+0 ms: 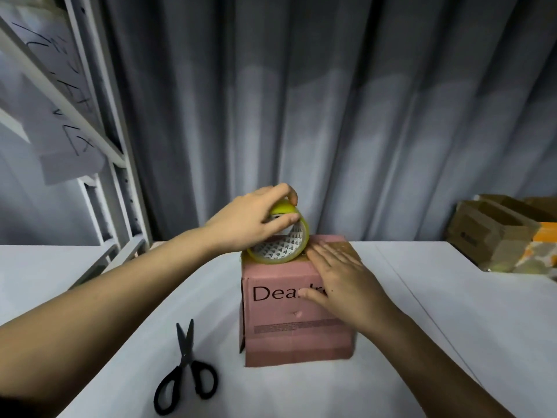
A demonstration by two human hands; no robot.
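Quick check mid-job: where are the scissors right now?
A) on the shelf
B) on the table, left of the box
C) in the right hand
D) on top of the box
B: the scissors lie untouched on the table to the left of the box, while the left hand grips the tape roll and the right hand lies flat on the box.

tape roll (278, 236) on box (297, 315), scissors (187, 372) left

The person's forearms (120, 291) are bare from wrist to frame edge. The left hand (250, 220) and right hand (346, 285) have slender fingers; the nails appear short, though blur prevents certainty.
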